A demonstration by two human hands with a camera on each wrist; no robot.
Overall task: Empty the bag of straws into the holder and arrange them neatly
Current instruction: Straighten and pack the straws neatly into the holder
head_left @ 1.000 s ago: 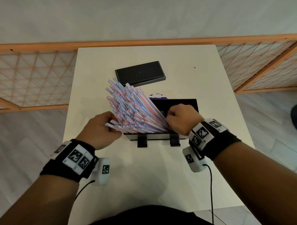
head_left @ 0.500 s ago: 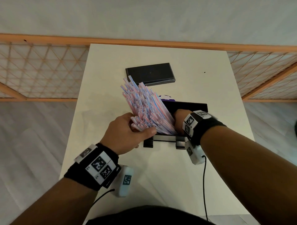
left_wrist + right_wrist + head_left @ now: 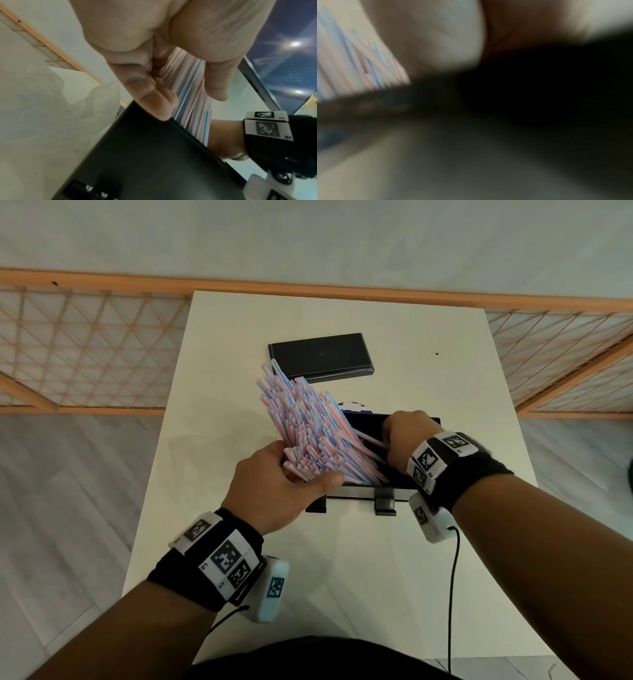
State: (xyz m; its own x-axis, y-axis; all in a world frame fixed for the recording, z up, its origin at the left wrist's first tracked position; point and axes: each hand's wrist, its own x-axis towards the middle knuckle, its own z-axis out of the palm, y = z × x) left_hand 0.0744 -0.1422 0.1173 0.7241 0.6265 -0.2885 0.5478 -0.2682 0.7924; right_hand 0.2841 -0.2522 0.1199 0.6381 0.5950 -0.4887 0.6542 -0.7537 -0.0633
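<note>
The thick bundle of pink-and-blue striped paper straws (image 3: 310,433) leans left out of the black rectangular holder (image 3: 404,422) at the middle of the white worktop (image 3: 428,594). The left hand (image 3: 279,487) curls round its near ends; the right hand (image 3: 406,440), inside the holder, seems to pinch one stray straw, though blur hides it. Best to tip the bundle upright gradually, gathering strays before releasing.

L wrist (image 3: 209,559): black fabric band w/ white tags, black square codes; white cam pod at 5 o'clock, black cable.
R wrist (image 3: 455,467): same black band, white coded tags; white pod at 7 o'clock, black cable.
Arms: bare.
</note>
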